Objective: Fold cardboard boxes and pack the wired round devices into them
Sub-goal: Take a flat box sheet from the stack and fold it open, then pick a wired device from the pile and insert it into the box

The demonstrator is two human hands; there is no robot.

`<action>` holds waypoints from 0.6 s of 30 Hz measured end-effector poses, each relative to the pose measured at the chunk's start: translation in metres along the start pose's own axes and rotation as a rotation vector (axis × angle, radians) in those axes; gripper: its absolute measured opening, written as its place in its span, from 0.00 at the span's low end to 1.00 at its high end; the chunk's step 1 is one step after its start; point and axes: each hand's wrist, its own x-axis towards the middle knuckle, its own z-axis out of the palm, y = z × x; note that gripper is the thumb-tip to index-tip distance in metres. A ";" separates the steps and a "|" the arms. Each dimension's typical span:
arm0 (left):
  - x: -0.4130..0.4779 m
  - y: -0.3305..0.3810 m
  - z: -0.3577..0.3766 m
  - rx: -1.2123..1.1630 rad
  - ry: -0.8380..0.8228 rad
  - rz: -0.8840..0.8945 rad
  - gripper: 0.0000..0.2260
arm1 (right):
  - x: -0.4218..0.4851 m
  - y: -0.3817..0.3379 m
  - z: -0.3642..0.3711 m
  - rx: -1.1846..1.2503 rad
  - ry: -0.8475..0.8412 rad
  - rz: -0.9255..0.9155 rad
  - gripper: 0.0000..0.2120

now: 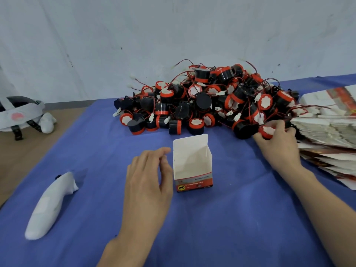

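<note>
Round device, pinched by right hand

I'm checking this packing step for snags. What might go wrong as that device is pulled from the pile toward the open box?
1. The right hand grips a round device at the edge of the tangled pile; pulling it may drag neighbouring devices along.
2. The open box stands upright with the left hand beside it, not gripping it; it may tip when loaded.
</note>
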 end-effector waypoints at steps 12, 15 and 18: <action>-0.005 0.013 -0.004 -0.109 -0.027 -0.009 0.12 | -0.068 -0.053 -0.078 0.951 -0.015 0.042 0.12; -0.011 0.020 -0.008 -0.125 -0.044 0.065 0.11 | -0.090 -0.057 -0.092 1.216 -0.242 0.134 0.14; -0.017 0.029 -0.009 -0.134 -0.036 0.199 0.12 | -0.101 -0.058 -0.100 1.300 -0.422 0.160 0.17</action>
